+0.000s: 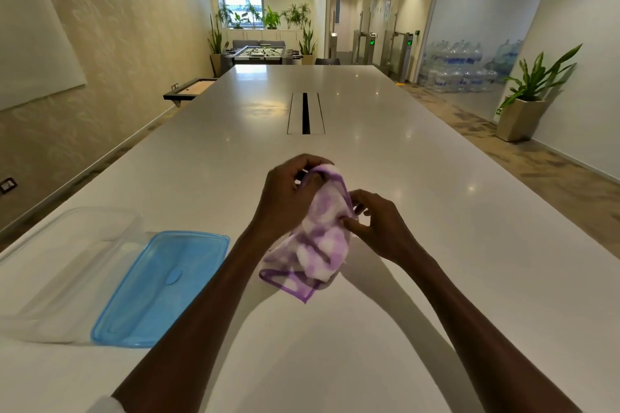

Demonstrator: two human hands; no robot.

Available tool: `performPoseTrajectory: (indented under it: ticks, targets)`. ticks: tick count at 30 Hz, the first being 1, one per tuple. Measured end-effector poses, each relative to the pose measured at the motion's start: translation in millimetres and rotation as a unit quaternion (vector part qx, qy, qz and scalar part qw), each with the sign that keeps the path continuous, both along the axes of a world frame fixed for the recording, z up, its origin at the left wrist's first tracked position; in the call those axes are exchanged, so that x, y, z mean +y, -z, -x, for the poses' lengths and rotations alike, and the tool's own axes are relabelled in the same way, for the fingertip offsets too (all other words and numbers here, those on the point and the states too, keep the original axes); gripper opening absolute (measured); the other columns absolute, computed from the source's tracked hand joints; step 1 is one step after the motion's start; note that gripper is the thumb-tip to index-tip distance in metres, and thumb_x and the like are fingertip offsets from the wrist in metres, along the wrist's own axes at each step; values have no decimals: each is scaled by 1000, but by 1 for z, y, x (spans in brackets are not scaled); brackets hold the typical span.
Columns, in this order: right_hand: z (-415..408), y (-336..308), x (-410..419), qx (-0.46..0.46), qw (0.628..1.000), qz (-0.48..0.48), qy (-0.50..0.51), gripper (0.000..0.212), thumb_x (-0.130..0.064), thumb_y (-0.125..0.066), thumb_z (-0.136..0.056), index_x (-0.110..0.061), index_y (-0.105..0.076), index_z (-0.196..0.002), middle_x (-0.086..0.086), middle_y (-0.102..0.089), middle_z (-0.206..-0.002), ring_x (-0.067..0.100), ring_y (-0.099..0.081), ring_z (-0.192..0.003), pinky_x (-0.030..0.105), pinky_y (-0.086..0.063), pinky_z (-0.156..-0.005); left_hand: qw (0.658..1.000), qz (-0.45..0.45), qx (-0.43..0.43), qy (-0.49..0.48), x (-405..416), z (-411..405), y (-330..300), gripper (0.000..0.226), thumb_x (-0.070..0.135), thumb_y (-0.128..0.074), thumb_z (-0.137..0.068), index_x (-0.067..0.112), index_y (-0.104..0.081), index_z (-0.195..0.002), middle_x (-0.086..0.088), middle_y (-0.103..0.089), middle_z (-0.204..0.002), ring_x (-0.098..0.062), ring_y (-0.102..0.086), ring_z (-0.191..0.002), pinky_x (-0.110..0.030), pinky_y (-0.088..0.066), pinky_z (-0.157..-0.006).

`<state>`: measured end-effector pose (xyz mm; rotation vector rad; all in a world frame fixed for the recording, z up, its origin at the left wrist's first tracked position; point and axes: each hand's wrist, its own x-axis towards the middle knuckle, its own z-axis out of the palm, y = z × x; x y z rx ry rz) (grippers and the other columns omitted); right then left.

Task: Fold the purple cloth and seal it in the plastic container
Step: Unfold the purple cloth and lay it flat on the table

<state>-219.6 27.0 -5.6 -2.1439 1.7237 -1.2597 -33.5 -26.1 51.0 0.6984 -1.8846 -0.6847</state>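
Note:
A purple and white checked cloth (320,238) with a purple hem hangs crumpled above the white table, held up in both hands. My left hand (287,198) grips its upper end from the left. My right hand (379,225) pinches its right edge with thumb and fingers. One hemmed corner droops toward the table. To the left, a clear plastic container (43,265) stands without its lid. The blue translucent lid (164,288) lies flat right beside it, between the container and my left forearm.
The long white table (385,151) stretches ahead, with a cable slot (305,113) at its middle. Its left edge runs close to the container. Potted plants, a foosball table and stacked water bottles stand far off.

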Motion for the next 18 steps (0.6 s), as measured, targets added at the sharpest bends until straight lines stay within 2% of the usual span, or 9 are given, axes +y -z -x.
performPoseTrajectory:
  ticks: [3,7,10,12,15,18]
  targets:
    - [1,8,3,-2,1000,-25,-5,18,-17,-75,-85,-7,-69,-99,4,-70,-91,21,-60,-79,35,-47,-72,999,10,28,-13,-1,-4,-13,19,15,-54,-95,12,-67,-108,5,-68,-99,-5,-62,-91,-9,-48,-75]
    - [5,6,6,-6,995,-87,-44,20,-21,-75,-84,-18,-71,-104,-1,-67,-90,21,-58,-83,33,-45,-75,998,7,58,-12,-4,-11,-26,20,13,-50,-97,11,-64,-110,4,-65,-100,-8,-61,-94,-11,-49,-79]
    - [9,0,6,12,993,-104,-52,18,-14,-71,-87,-20,-73,-104,-9,-61,-91,18,-57,-87,20,-43,-74,995,-15,95,-4,-7,-18,-35,19,12,-50,-96,16,-63,-108,4,-66,-100,-8,-62,-96,-13,-49,-81]
    - [10,-5,4,17,995,-89,-34,10,-12,-69,-89,-15,-75,-97,-3,-64,-94,20,-59,-86,18,-42,-72,993,-18,117,-2,-9,-23,-43,18,14,-52,-95,20,-65,-106,8,-68,-97,-4,-63,-95,-15,-49,-80]
    - [13,-17,5,-11,998,-58,10,8,-8,-64,-92,-5,-71,-92,6,-68,-91,22,-61,-76,16,-42,-65,991,-7,135,-10,-8,-32,-55,19,14,-55,-94,26,-66,-103,14,-68,-96,4,-64,-91,-13,-49,-77]
    - [15,-34,8,-80,994,-42,60,12,-10,-58,-93,-6,-65,-84,4,-67,-72,13,-62,-55,19,-42,-53,988,3,154,-22,-5,-39,-66,20,15,-58,-93,30,-66,-101,16,-69,-94,6,-64,-89,-11,-49,-75]
